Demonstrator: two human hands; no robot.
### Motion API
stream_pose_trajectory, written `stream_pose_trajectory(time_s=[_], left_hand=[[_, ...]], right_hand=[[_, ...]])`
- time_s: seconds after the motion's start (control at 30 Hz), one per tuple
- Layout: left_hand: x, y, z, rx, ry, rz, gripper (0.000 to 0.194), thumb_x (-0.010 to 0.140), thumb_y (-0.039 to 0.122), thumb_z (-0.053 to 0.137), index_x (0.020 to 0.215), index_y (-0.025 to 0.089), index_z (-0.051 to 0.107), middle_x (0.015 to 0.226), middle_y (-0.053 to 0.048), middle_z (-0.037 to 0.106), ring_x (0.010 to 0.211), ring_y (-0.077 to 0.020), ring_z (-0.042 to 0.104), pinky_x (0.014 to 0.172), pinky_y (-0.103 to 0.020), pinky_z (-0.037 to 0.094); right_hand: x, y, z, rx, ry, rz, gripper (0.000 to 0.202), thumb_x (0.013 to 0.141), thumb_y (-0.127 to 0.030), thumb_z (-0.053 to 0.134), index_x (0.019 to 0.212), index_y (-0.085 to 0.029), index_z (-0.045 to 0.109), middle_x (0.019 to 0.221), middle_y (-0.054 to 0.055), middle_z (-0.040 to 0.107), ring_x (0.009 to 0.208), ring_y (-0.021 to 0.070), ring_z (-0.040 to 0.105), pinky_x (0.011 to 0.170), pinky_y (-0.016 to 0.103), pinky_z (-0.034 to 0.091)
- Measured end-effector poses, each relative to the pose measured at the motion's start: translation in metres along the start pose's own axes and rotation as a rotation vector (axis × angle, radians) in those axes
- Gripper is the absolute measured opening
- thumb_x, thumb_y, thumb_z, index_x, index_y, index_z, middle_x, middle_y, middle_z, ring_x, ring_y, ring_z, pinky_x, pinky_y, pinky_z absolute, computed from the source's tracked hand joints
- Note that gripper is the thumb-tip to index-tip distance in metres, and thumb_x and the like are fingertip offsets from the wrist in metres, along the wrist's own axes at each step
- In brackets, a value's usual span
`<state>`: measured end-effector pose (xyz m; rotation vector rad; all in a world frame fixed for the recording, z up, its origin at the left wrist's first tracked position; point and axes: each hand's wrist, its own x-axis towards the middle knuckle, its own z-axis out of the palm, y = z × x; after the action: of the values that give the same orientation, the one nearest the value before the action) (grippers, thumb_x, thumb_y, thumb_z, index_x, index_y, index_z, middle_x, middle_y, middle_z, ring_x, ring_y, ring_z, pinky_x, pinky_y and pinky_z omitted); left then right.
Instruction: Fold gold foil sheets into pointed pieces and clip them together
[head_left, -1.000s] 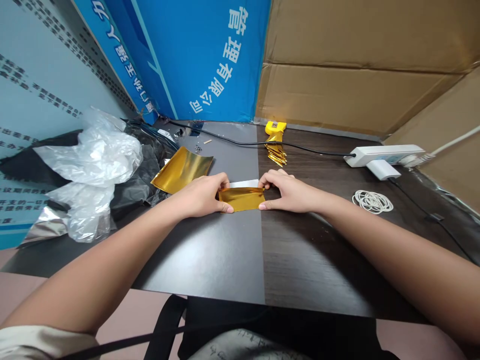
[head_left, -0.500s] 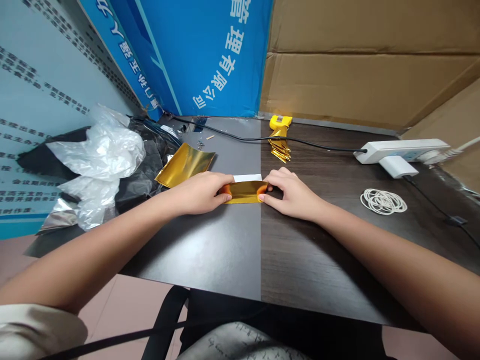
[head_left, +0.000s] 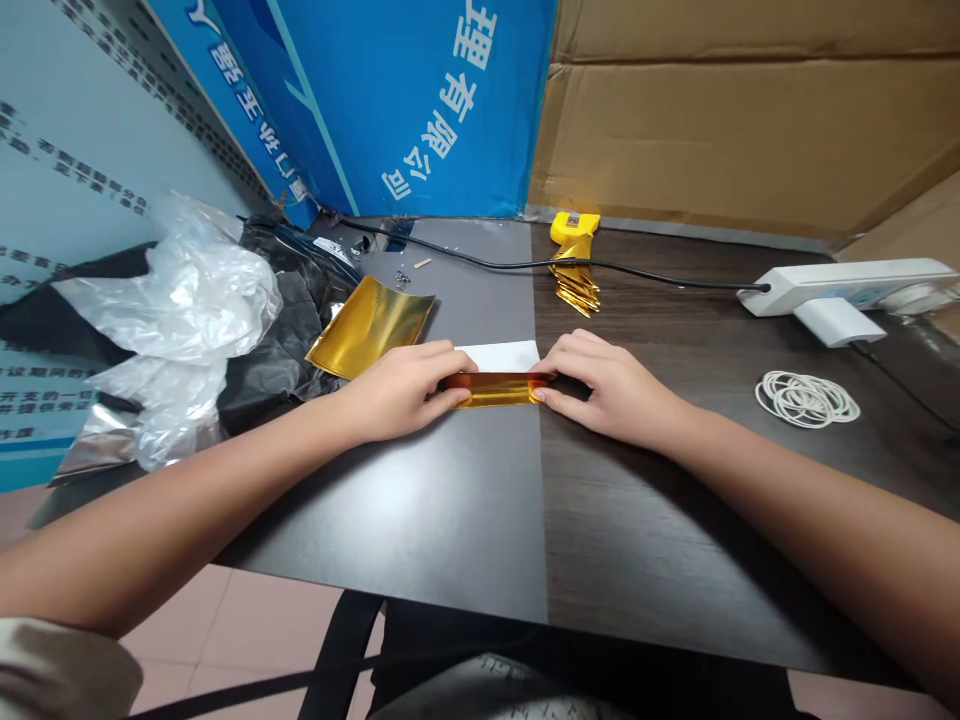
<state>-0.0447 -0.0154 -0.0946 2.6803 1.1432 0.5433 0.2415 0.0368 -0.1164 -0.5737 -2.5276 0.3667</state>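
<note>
Between my two hands lies a sheet of gold foil paper (head_left: 498, 389), its near edge folded up so a gold strip faces me and the white back (head_left: 504, 356) shows behind it. My left hand (head_left: 409, 392) pinches the left end of the fold, thumb in front and fingers behind. At the right end, my right hand (head_left: 600, 385) grips the fold the same way. Just beyond my left hand rests a stack of gold foil sheets (head_left: 373, 325). Farther back, folded gold foil strips (head_left: 576, 275) lie bunched against a yellow object (head_left: 574, 227).
Clear and black plastic bags (head_left: 217, 300) are heaped at the left. A black cable (head_left: 480, 264) crosses the table to a white power strip (head_left: 847, 282) with a plugged-in adapter (head_left: 838, 325). White rubber bands or cord (head_left: 807, 399) lie at the right. Blue and cardboard panels (head_left: 720, 130) stand behind.
The fold has been pressed flatter and narrower, and more of the white back shows behind it. Both hands still hold its ends. The camera view has shifted slightly.
</note>
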Motion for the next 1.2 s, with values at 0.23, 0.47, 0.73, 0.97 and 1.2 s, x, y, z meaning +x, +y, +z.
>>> stream_pose_trajectory(time_s=[0.23,0.47,0.73,0.97,1.2], left_hand=[[-0.006,-0.003,0.004,-0.036,0.076,0.090,0.015,0.095,0.010,0.053,0.102,0.013,0.066,0.092,-0.004,0.062,0.084,-0.0140,0.060,0.075,-0.023,0.046],[-0.011,-0.004,0.001,0.065,0.011,0.193,0.023,0.097,0.011,0.049,0.112,0.013,0.067,0.100,-0.008,0.065,0.094,-0.0195,0.060,0.084,-0.031,0.049],[-0.013,0.000,-0.005,0.044,-0.075,0.345,0.031,0.102,0.020,0.051,0.129,0.011,0.062,0.110,-0.011,0.066,0.100,-0.0232,0.057,0.087,-0.037,0.048],[-0.013,0.003,-0.003,-0.100,-0.117,0.340,0.034,0.104,0.025,0.049,0.132,0.011,0.059,0.111,-0.013,0.064,0.103,-0.0233,0.055,0.093,-0.037,0.047],[-0.016,0.010,-0.002,-0.178,-0.146,0.307,0.034,0.104,0.025,0.049,0.135,0.014,0.059,0.121,-0.015,0.062,0.109,-0.0217,0.057,0.099,-0.035,0.048]], right_hand=[[0.002,-0.003,-0.004,-0.081,0.011,-0.156,0.016,0.098,-0.018,0.061,0.107,-0.011,0.072,0.095,0.010,0.069,0.088,0.0201,0.061,0.076,0.034,0.053],[0.000,-0.003,-0.008,-0.112,-0.077,-0.271,0.024,0.098,-0.009,0.055,0.118,-0.006,0.068,0.109,0.014,0.071,0.101,0.0247,0.064,0.085,0.038,0.058],[0.002,-0.002,-0.018,-0.142,-0.150,-0.345,0.037,0.098,-0.028,0.063,0.128,-0.006,0.064,0.117,0.017,0.070,0.108,0.0297,0.067,0.091,0.044,0.059],[0.004,-0.011,-0.010,-0.324,-0.122,-0.354,0.035,0.102,-0.031,0.056,0.124,-0.006,0.067,0.121,0.021,0.069,0.108,0.0334,0.068,0.086,0.048,0.060],[0.005,-0.013,-0.006,-0.330,-0.107,-0.355,0.034,0.102,-0.035,0.055,0.124,-0.012,0.068,0.123,0.017,0.071,0.121,0.0334,0.065,0.102,0.055,0.053]])
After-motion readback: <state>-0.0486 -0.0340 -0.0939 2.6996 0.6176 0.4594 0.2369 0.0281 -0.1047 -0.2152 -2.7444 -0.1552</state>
